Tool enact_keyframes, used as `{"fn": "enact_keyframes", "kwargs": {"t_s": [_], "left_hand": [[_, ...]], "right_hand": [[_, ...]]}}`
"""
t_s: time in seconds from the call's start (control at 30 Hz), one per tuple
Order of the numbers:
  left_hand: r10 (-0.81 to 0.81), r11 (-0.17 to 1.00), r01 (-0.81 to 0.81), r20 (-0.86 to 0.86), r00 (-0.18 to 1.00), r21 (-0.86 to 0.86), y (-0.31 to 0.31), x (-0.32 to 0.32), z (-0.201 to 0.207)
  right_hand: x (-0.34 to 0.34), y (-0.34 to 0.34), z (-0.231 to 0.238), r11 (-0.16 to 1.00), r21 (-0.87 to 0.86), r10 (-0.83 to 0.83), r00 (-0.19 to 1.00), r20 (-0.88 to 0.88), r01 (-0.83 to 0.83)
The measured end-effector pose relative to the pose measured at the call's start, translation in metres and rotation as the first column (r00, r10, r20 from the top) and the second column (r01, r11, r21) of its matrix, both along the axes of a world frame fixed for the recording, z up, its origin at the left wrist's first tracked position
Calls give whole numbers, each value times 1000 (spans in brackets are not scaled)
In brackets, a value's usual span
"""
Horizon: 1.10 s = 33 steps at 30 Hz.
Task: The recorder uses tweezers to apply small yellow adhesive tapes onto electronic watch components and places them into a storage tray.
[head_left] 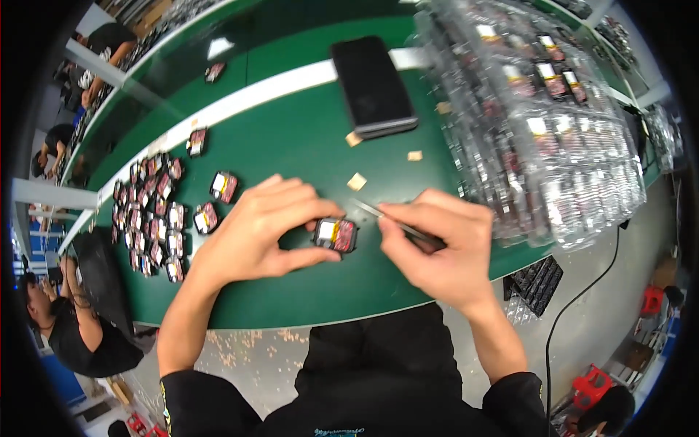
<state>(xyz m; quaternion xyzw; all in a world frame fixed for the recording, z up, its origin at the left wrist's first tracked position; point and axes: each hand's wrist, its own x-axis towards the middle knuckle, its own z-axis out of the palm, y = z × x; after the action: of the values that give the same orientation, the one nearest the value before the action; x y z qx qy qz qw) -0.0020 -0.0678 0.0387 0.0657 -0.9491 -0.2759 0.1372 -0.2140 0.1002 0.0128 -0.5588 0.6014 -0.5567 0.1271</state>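
Observation:
Between the thumb and index finger of my left hand (255, 231) is a small black electronic module (337, 235), its white, yellow and reddish inside facing up. My right hand (445, 244) pinches a pair of thin metal tweezers (368, 209), with the tips pointing left, just beyond the module and apart from it. A small tan square piece (357, 181) lies on the green tabletop (291, 146) a little past the tips. To the left of my left hand are two similar loose modules (224, 187), and farther left a crowded group of modules (154, 215).
Stacked clear plastic trays (539, 138), some holding modules, rise on the right. A black phone-like slab (373, 87) lies at the back, with tan squares (415, 156) near it. Beyond a white strip (277, 86) sits a lone module (214, 72). Other people sit at the left.

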Motion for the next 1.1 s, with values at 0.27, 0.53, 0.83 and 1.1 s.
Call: {"fn": "enact_keyframes", "kwargs": {"t_s": [0.27,0.53,0.83,1.1], "left_hand": [[178,954,-149,-89,980,260,-7,6,14],[46,965,37,-307,951,261,-21,-134,113],[-132,991,129,-84,988,-46,-94,-337,138],[-203,976,190,-123,972,-109,-108,-361,121]], "right_hand": [[3,2,-8,996,-84,30,997,69,-25],[0,3,-15,994,-81,76,992,96,-68],[2,2,-10,994,-64,95,992,83,-90],[4,4,-16,995,-34,93,989,119,-89]]}}
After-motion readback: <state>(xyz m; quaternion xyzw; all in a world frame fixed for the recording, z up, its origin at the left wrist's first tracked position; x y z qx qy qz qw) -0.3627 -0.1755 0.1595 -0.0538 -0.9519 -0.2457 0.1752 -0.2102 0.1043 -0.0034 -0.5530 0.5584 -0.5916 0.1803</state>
